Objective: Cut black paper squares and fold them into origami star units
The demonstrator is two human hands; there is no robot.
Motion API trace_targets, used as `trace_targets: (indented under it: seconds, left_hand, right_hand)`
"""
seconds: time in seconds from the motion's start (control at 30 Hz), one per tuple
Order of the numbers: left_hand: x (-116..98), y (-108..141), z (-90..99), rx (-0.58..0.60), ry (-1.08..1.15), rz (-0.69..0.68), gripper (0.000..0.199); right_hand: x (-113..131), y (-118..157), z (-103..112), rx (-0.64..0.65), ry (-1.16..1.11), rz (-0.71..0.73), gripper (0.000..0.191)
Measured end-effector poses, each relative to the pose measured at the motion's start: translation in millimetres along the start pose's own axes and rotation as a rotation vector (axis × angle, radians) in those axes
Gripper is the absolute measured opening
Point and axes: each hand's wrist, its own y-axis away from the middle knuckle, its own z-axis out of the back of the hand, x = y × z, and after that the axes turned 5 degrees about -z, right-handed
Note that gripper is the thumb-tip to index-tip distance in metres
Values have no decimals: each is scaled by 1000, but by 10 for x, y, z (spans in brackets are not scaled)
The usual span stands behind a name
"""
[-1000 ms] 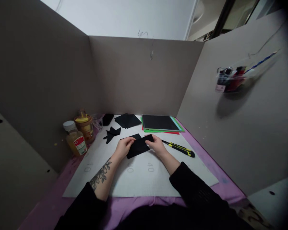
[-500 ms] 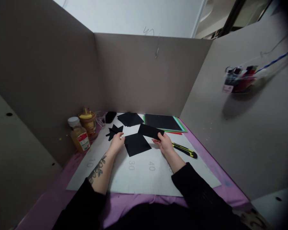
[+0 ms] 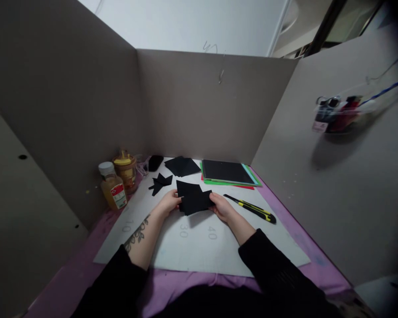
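Pinching front black paper [image 3: 198,204] between thumbs and fingers, with left hand [image 3: 171,201] at left end and right hand [image 3: 221,206] at right, over white mat [image 3: 199,254]. Just beyond, rear black paper [image 3: 187,188]; cannot tell if also gripped. Farther back, black squares [image 3: 182,166]. Left of these papers, folded black shape [image 3: 161,183]. Right of right hand, cutter [image 3: 257,212].
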Motion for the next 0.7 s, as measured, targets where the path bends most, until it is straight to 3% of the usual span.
trace_targets:
  seconds: [0.1,0.2,0.3,0.4,0.47,0.57,0.63,0.7]
  left_hand:
    - [85,-41,-88,-12,-34,-144,22]
    - [77,-109,-42,-129,3,-310,24]
    - [36,-168,84,-272,29,-429,28]
    - [18,-191,146,-348,-21,-450,29]
    - [19,-188,116,-349,-55,-409,28]
    - [31,-154,12,-267,4,-315,28]
    - [36,-111,-40,-209,82,-284,29]
    - [34,-66,-52,-216,107,-202,32]
  right_hand:
    - [-33,-37,34,-29,69,71,27]
    - [-9,-91,148,-213,145,198,34]
    - [81,-80,268,-390,402,332,30]
    - [177,0,221,-507,628,551,23]
    - [211,27,72,-459,602,619,32]
    - [242,-102,-190,-130,445,397,46]
    - [313,-335,-286,28,425,224,35]
    - [455,-669,-289,-21,491,167,18]
